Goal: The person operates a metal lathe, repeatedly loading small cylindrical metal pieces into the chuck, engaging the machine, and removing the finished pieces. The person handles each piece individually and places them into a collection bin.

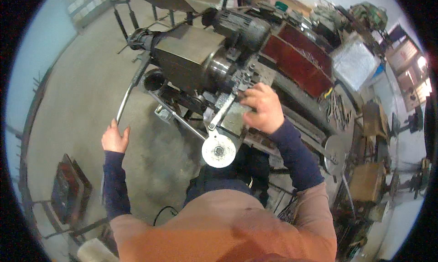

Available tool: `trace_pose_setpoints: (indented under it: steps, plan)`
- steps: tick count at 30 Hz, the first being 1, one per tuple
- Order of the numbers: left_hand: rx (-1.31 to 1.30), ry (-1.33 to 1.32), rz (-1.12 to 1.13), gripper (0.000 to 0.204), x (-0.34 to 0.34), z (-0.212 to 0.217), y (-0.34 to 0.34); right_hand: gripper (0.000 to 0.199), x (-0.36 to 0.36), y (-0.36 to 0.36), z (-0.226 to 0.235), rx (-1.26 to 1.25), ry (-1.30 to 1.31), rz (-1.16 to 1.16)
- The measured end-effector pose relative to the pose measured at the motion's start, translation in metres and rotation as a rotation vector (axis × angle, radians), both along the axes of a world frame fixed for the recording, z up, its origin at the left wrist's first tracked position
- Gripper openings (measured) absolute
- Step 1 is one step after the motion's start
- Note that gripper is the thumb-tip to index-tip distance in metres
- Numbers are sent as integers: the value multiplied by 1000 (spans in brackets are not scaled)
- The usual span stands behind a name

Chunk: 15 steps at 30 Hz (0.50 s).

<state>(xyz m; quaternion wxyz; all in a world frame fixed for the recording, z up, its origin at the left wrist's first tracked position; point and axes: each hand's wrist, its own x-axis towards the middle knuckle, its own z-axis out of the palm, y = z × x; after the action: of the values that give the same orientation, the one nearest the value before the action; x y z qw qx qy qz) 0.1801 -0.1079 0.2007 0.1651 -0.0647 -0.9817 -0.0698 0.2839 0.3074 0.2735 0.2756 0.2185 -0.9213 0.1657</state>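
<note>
A lathe with a grey box-shaped headstock (180, 54) and a shiny round chuck (218, 66) stands in front of me. My left hand (115, 138) is closed around a long metal lever (125, 100) that slopes down from the machine's left end. Over the carriage, my right hand (264, 109) hovers with half-curled fingers, thumb apart, nothing visible between them. Close to its fingertips is the tool post (244, 79); a flat silver handle (222, 112) lies just left of it. Nearest my body sits a pale round handwheel (218, 150).
An electric motor (242, 27) is behind the headstock, beside a dark red tray (299, 56) with metal shavings. Several spanners (337, 107) lie at the right. On the floor at left stands a dark reddish metal box (70, 189). A thin rod (178, 116) slants below the headstock.
</note>
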Motion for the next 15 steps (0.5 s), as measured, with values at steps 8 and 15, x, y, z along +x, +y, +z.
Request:
trace_pose_setpoints:
  steps: [8, 15]
  plan:
    - [740, -515, -922, 20, 60, 44, 203, 24, 66, -24, -13, -48, -57, 57]
    - [990, -800, -1047, 27, 92, 29, 253, 20, 91, -15, -4, -140, 6, 19]
